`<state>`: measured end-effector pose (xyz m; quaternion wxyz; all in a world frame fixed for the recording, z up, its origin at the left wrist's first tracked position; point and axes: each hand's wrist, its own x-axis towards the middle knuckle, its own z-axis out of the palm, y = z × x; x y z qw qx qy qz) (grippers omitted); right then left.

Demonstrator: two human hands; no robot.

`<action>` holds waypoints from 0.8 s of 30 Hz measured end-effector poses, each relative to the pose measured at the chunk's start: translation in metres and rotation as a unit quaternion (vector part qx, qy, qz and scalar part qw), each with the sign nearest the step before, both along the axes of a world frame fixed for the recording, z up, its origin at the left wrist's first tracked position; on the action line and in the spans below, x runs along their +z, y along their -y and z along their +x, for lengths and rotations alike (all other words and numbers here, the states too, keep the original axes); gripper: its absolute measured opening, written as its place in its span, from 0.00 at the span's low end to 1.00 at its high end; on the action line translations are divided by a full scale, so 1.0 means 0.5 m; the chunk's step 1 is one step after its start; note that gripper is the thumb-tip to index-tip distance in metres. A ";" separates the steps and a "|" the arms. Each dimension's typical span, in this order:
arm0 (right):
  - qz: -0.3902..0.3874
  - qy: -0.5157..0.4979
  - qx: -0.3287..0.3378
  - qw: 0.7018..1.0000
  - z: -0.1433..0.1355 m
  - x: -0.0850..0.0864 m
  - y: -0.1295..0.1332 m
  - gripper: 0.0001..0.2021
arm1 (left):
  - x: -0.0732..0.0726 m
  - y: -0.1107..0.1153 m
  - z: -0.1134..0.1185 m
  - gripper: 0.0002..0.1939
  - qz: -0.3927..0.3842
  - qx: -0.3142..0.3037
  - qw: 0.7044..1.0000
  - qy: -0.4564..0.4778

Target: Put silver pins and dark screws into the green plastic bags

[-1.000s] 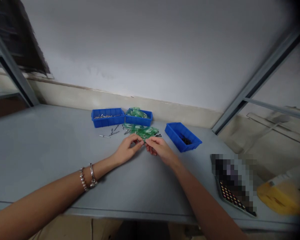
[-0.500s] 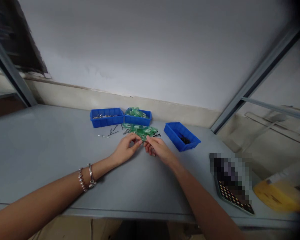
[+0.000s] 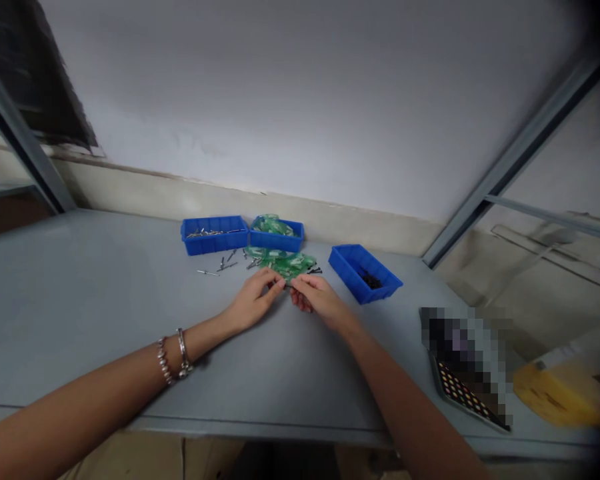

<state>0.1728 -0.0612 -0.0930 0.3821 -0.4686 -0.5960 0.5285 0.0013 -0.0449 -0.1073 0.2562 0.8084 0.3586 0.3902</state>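
Note:
My left hand and my right hand meet over the table, fingertips pinched close together. Between them runs a small dark thin rod-like piece, gripped from both sides; its ends are hidden by the fingers. Just beyond my fingertips lies green plastic packaging with pale bits showing in it. Several small black screw-like pieces rest at its right. To the left are loose silvery metal pins, too small to make out exactly.
Along the wall stand a blue bin of metal pins and a blue bin with green packaging. Another blue bin holds black pieces. At right lie a blurred-out object with a dotted edge and a yellow container.
The dark thin piece between my fingertips shows more clearly now. My hands have barely moved, and the things on the table stay in place.

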 end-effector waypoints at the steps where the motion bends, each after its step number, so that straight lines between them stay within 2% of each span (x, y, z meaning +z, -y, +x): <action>1: -0.001 0.000 0.000 1.000 0.000 0.001 0.000 0.11 | 0.000 -0.001 -0.001 0.16 -0.003 -0.006 1.000 -0.002; 5: 0.001 -0.001 0.001 1.000 0.001 -0.002 -0.001 0.11 | 0.000 -0.001 -0.001 0.15 -0.001 -0.010 1.000 -0.001; 13: -0.009 -0.006 0.007 1.000 0.003 -0.014 -0.007 0.19 | 0.000 0.000 0.000 0.11 0.015 0.003 0.999 0.029; 17: 0.011 -0.009 0.010 1.000 0.004 -0.014 -0.007 0.17 | 0.001 0.002 0.002 0.11 0.009 0.004 1.000 0.028; 24: 0.018 -0.006 0.026 0.999 0.003 -0.005 -0.003 0.14 | 0.002 0.001 -0.002 0.17 -0.013 0.001 1.000 -0.012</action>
